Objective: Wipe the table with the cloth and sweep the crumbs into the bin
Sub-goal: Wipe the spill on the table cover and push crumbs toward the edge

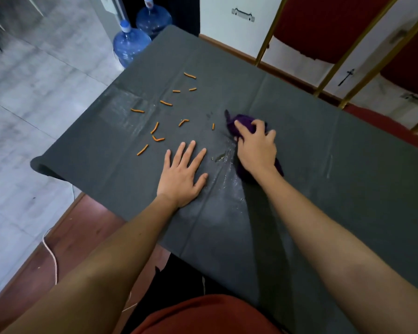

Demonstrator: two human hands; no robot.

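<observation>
- Right hand presses down on a crumpled purple cloth, fingers curled into its folds, near the middle of the dark grey covered table.
- Left hand lies flat, fingers spread, holding nothing, just beside a wet smear.
- Orange stick-shaped crumbs lie scattered towards the table's far left edge.
- Two blue water bottles stand on the floor beyond the far corner; red chairs line the right edge.

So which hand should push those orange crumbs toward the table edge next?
Probably the right hand: it already grips the purple cloth, just right of the nearest orange crumbs. The left hand lies flat and empty on the table, steadying the cover.
</observation>
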